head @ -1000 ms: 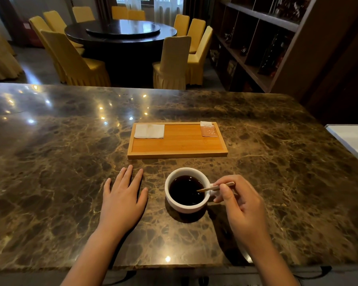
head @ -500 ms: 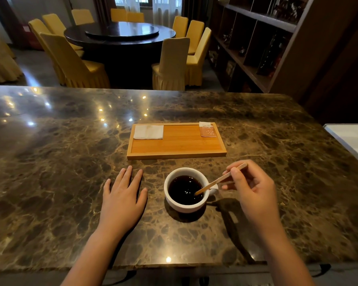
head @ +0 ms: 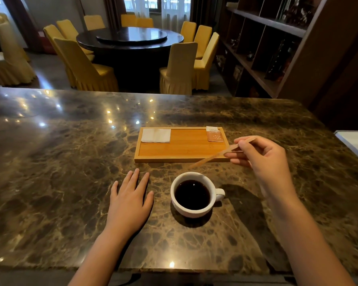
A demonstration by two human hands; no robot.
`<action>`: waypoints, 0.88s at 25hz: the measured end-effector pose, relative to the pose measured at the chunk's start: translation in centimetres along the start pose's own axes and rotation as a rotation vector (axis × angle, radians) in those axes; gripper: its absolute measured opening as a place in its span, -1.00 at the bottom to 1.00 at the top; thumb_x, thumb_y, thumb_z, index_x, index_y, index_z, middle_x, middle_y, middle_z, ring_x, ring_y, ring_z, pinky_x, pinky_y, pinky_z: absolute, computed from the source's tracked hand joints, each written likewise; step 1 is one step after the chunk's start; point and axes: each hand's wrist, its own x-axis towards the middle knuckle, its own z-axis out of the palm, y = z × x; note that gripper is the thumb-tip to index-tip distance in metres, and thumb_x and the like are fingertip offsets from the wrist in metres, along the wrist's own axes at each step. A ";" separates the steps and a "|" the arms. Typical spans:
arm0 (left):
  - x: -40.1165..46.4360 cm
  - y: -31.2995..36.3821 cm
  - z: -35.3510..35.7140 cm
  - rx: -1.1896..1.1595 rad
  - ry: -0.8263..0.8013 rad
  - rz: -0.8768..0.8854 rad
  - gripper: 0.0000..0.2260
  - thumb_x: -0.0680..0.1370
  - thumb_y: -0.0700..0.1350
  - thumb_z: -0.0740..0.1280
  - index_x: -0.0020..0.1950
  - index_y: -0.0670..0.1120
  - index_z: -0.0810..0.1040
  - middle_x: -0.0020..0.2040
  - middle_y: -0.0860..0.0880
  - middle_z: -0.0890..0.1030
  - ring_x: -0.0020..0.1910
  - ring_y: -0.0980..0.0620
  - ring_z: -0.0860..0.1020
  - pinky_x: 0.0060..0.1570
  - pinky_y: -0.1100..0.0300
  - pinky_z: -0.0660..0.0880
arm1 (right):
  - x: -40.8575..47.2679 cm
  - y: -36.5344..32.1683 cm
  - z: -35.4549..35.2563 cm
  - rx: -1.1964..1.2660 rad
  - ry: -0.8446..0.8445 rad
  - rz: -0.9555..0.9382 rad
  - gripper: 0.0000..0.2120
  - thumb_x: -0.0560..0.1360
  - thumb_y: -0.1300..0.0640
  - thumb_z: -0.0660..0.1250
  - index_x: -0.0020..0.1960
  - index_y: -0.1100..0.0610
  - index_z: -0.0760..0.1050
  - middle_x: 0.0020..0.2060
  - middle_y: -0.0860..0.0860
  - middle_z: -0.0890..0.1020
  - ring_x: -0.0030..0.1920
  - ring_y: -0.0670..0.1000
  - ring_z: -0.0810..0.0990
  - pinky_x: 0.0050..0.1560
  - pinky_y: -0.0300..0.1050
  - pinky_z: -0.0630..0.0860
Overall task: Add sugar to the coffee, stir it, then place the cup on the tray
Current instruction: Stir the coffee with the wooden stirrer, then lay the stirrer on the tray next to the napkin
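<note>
- The left hand lies flat, palm down, fingers spread on the marble counter, holding nothing, just left of the cup.
- The white cup, full of dark coffee, stands on the counter, handle to the right.
- The right hand is raised beyond the cup, pinching a wooden stir stick clear of the coffee.
- Farther off sits the wooden tray, bearing a napkin and sugar packet.

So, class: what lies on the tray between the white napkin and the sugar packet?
Nothing. In the head view the tray shows only bare wood between the napkin at its far left corner and the sugar packet at its far right.
</note>
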 end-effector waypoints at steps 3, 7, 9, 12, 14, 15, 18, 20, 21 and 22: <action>0.0 -0.1 0.2 0.003 0.005 -0.005 -0.42 0.45 0.21 -0.16 0.44 0.06 0.12 0.48 -0.07 0.12 0.45 0.01 0.00 0.38 -0.11 -0.08 | 2.0 0.1 1.1 0.071 -0.078 0.045 -0.83 0.55 0.22 0.22 -0.07 0.12 0.59 -0.16 0.09 0.70 -0.16 0.01 0.71 -0.18 -0.22 0.65; 0.1 0.0 0.0 -0.003 0.010 -0.015 -0.42 0.45 0.20 -0.16 0.44 0.06 0.13 0.48 -0.06 0.12 0.44 0.02 0.00 0.38 -0.10 -0.09 | 5.7 0.8 4.0 0.034 -0.177 0.026 -0.82 0.57 0.20 0.20 0.01 0.18 0.58 -0.14 0.09 0.69 -0.12 -0.03 0.70 -0.17 -0.24 0.64; 0.0 0.0 0.0 -0.008 0.005 -0.022 -0.42 0.44 0.21 -0.17 0.44 0.07 0.11 0.48 -0.05 0.10 0.44 0.04 -0.03 0.37 -0.08 -0.12 | 7.4 1.2 6.0 -0.051 -0.223 -0.079 -0.83 0.56 0.21 0.22 0.03 0.19 0.58 -0.14 0.05 0.67 -0.14 -0.10 0.69 -0.22 -0.31 0.60; 0.0 0.0 0.0 -0.001 0.005 -0.028 -0.43 0.45 0.21 -0.17 0.44 0.09 0.08 0.49 -0.03 0.07 0.41 0.12 -0.11 0.36 -0.03 -0.17 | 9.3 2.6 8.7 -0.288 -0.285 -0.424 -0.82 0.54 0.24 0.25 0.06 0.22 0.58 -0.10 0.09 0.68 -0.13 -0.09 0.66 -0.16 -0.27 0.61; -0.1 0.0 0.0 0.005 0.009 -0.032 -0.44 0.46 0.21 -0.16 0.44 0.09 0.08 0.49 -0.03 0.07 0.40 0.13 -0.13 0.35 -0.02 -0.18 | 10.3 3.9 10.0 -0.492 -0.385 -0.726 -0.81 0.53 0.24 0.26 0.08 0.24 0.57 -0.05 0.15 0.68 -0.06 -0.01 0.64 -0.05 -0.16 0.61; -0.1 0.0 0.0 0.005 0.011 -0.034 -0.45 0.46 0.20 -0.15 0.44 0.09 0.08 0.49 -0.03 0.07 0.40 0.12 -0.13 0.35 -0.02 -0.19 | 10.6 4.5 10.6 -0.586 -0.456 -0.853 -0.80 0.53 0.22 0.24 0.09 0.24 0.57 -0.04 0.16 0.68 -0.03 0.04 0.64 -0.03 -0.11 0.60; -0.1 0.1 -0.1 0.002 0.022 -0.036 -0.47 0.48 0.19 -0.12 0.44 0.10 0.09 0.48 -0.02 0.09 0.40 0.11 -0.13 0.35 -0.01 -0.20 | 10.7 6.0 12.0 -0.808 -0.618 -1.112 -0.71 0.52 0.16 0.14 0.12 0.25 0.54 -0.03 0.20 0.68 -0.08 0.14 0.67 -0.16 -0.02 0.65; -0.2 0.1 -0.1 0.009 0.019 -0.036 -0.47 0.48 0.19 -0.13 0.44 0.11 0.08 0.49 -0.01 0.07 0.40 0.12 -0.13 0.34 0.00 -0.21 | 10.6 7.0 12.7 -0.913 -0.698 -1.210 -0.71 0.52 0.17 0.15 0.14 0.27 0.52 -0.05 0.22 0.67 -0.13 0.16 0.66 -0.28 0.00 0.65; -0.2 0.2 -0.1 0.009 0.016 -0.035 -0.47 0.48 0.19 -0.13 0.44 0.11 0.07 0.49 -0.01 0.07 0.41 0.12 -0.13 0.34 0.00 -0.22 | 10.6 7.4 12.8 -0.950 -0.737 -1.238 -0.73 0.51 0.20 0.20 0.14 0.28 0.51 -0.05 0.23 0.67 -0.15 0.16 0.66 -0.32 0.00 0.64; -0.2 0.2 -0.1 0.007 0.018 -0.035 -0.47 0.48 0.19 -0.12 0.44 0.11 0.08 0.49 -0.01 0.07 0.41 0.11 -0.13 0.34 0.00 -0.22 | 10.5 7.8 13.0 -0.974 -0.773 -1.254 -0.74 0.49 0.22 0.27 0.14 0.28 0.51 -0.06 0.24 0.67 -0.16 0.16 0.65 -0.35 0.00 0.64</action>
